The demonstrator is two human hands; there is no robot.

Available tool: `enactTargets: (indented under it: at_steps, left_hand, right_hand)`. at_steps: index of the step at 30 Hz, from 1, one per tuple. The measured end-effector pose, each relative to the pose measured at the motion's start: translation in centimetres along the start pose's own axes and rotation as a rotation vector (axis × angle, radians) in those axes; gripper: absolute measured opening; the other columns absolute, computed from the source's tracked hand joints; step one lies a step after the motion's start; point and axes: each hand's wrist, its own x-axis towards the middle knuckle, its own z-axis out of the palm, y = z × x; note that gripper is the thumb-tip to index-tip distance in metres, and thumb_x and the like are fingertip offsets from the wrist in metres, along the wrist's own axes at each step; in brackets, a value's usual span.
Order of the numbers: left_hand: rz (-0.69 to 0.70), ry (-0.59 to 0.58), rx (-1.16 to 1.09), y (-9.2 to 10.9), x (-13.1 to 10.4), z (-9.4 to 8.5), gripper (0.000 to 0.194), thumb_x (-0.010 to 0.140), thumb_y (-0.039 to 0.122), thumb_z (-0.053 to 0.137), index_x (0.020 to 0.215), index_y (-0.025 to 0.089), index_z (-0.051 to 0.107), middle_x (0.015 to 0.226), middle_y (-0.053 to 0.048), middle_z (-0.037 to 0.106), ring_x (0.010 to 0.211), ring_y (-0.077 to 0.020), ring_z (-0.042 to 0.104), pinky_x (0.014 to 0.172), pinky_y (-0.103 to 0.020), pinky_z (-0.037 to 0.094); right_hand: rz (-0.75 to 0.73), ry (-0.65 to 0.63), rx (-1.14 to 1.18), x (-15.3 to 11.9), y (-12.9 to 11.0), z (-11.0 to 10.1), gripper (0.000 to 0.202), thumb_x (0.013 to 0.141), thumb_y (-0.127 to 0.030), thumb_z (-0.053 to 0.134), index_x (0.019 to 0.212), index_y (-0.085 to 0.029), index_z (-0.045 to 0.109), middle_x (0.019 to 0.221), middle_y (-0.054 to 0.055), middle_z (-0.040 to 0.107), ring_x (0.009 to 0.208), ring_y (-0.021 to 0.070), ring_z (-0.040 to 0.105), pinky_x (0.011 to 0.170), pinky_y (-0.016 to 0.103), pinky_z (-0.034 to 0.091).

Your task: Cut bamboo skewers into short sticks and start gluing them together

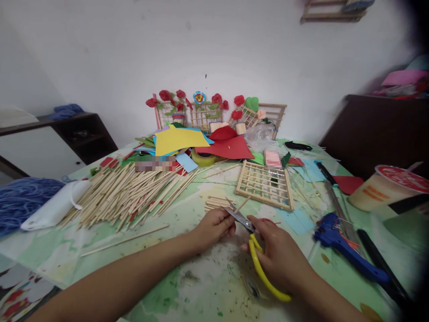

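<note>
My right hand (279, 248) grips a pair of scissors (268, 279) with yellow handles, their blades slightly spread and pointing left. A thin wooden stick (242, 205) sticks out past the blades, pinched in the closed fingers of my left hand (214, 227). Fingers and blades meet here, so I cannot tell whether the blades touch the stick. Just beyond my left hand lies a small row of short cut sticks (214, 203). A lattice frame of sticks (264, 184) lies on the table behind the scissors.
Left of my hands is a big heap of sticks (124, 194), beside a white glue gun-like object (55, 205) and blue cord (25, 201). At right lie a blue glue gun (348, 252) and a lidded cup (385, 188). Coloured paper (181, 142) and red flowers (165, 95) stand behind.
</note>
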Motion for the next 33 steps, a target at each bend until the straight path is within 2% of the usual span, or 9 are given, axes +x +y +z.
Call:
enactTargets:
  at_steps: [2,6,12,23,29,31,33]
  left_hand:
    - [0.036,0.021,-0.033,0.03,0.05,0.08,0.043,0.08,0.056,0.05,0.075,0.014,0.055,0.057,0.002,0.052,0.045,-0.0065,0.035,0.044,-0.019,0.025]
    - [0.04,0.01,-0.039,-0.18,0.06,0.1,0.045,0.084,0.053,0.046,0.071,0.012,0.058,0.048,0.004,0.041,0.043,-0.0064,0.032,0.044,-0.02,0.023]
    - [0.04,0.007,-0.124,-0.26,0.13,0.21,0.045,0.08,0.055,0.051,0.066,0.012,0.053,0.056,0.001,0.051,0.042,-0.0051,0.032,0.041,-0.019,0.022]
    - [0.005,-0.012,-0.112,0.28,0.01,0.03,0.046,0.076,0.058,0.052,0.065,0.013,0.052,0.056,0.001,0.051,0.043,-0.0055,0.033,0.042,-0.02,0.023]
    - [-0.058,-0.037,-0.005,0.44,0.0,0.14,0.052,0.08,0.06,0.044,0.061,0.013,0.054,0.045,0.004,0.039,0.041,-0.0064,0.029,0.041,-0.021,0.019]
    - [-0.054,-0.006,0.017,0.19,0.07,0.22,0.049,0.082,0.058,0.044,0.064,0.013,0.054,0.046,0.004,0.039,0.041,-0.0067,0.031,0.041,-0.02,0.021]
    - [-0.022,0.033,-0.032,0.0,0.16,0.32,0.042,0.081,0.055,0.047,0.074,0.014,0.053,0.052,0.004,0.047,0.042,-0.0063,0.033,0.042,-0.019,0.023]
  right_hand:
    - [0.007,0.015,0.004,-0.01,0.05,0.09,0.059,0.079,-0.039,0.054,0.132,-0.013,0.046,0.112,0.015,0.06,0.101,0.0273,0.055,0.086,0.039,0.043]
    - [0.01,0.047,-0.01,-0.02,0.03,0.36,0.063,0.078,-0.041,0.055,0.133,-0.013,0.044,0.113,0.015,0.058,0.104,0.027,0.054,0.089,0.039,0.041]
    - [0.01,0.059,-0.04,-0.06,-0.17,0.4,0.062,0.078,-0.041,0.054,0.134,-0.015,0.043,0.114,0.014,0.057,0.105,0.0256,0.052,0.09,0.036,0.04]
    - [-0.008,0.035,-0.074,-0.2,-0.13,0.44,0.061,0.082,-0.042,0.05,0.135,-0.012,0.042,0.116,0.017,0.056,0.107,0.0269,0.051,0.091,0.038,0.04]
    - [0.022,-0.016,-0.082,-0.21,-0.28,0.05,0.059,0.082,-0.043,0.049,0.132,-0.01,0.045,0.109,0.017,0.06,0.103,0.0283,0.054,0.087,0.038,0.041]
    - [0.032,-0.008,-0.072,-0.18,-0.29,0.03,0.059,0.082,-0.043,0.05,0.131,-0.011,0.046,0.11,0.017,0.061,0.102,0.0275,0.055,0.087,0.038,0.041]
    - [0.045,0.008,-0.06,-0.14,-0.28,0.11,0.06,0.081,-0.044,0.051,0.132,-0.012,0.045,0.112,0.016,0.059,0.103,0.0268,0.054,0.087,0.037,0.041]
